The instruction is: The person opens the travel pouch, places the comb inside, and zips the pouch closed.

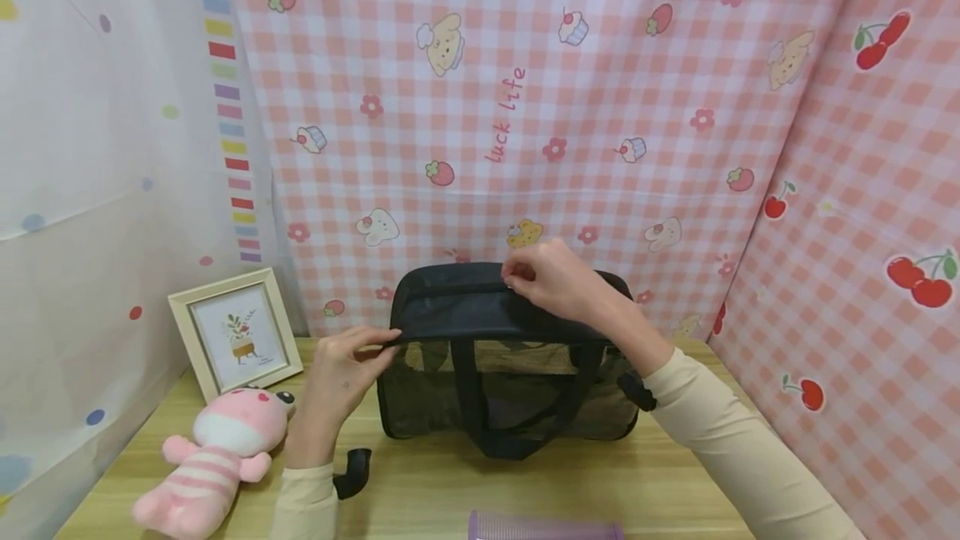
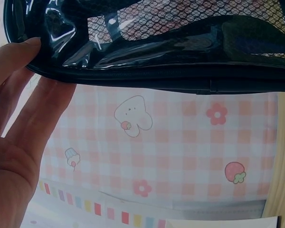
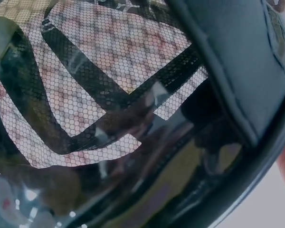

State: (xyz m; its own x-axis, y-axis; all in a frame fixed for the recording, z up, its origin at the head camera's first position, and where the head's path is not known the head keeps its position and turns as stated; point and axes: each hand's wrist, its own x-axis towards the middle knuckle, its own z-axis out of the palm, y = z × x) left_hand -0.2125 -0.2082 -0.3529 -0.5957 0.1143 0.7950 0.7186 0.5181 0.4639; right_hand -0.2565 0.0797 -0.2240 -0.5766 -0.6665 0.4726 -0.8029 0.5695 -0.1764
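A black bag (image 1: 450,312) with clear front panels and mesh behind stands upright on the table. Its strap handle (image 1: 506,445) hangs down the front. With thumb and fingers my left hand (image 1: 341,373) pinches the bag's top left corner; in the left wrist view the thumb lies on the clear panel and the fingers (image 2: 47,102) on the other side of the edge. Over the bag's top, my right hand (image 1: 558,282) pinches at the zipper line, where the small zipper pull is mostly hidden by the fingers. The right wrist view shows the clear panel (image 3: 147,190) close up.
A pink striped plush toy (image 1: 206,473) lies at the left, next to a cream picture frame (image 1: 236,332). At the near edge is a purple ribbed object (image 1: 543,528), partly cut off. Checked cloth (image 1: 562,190) hangs right behind the bag.
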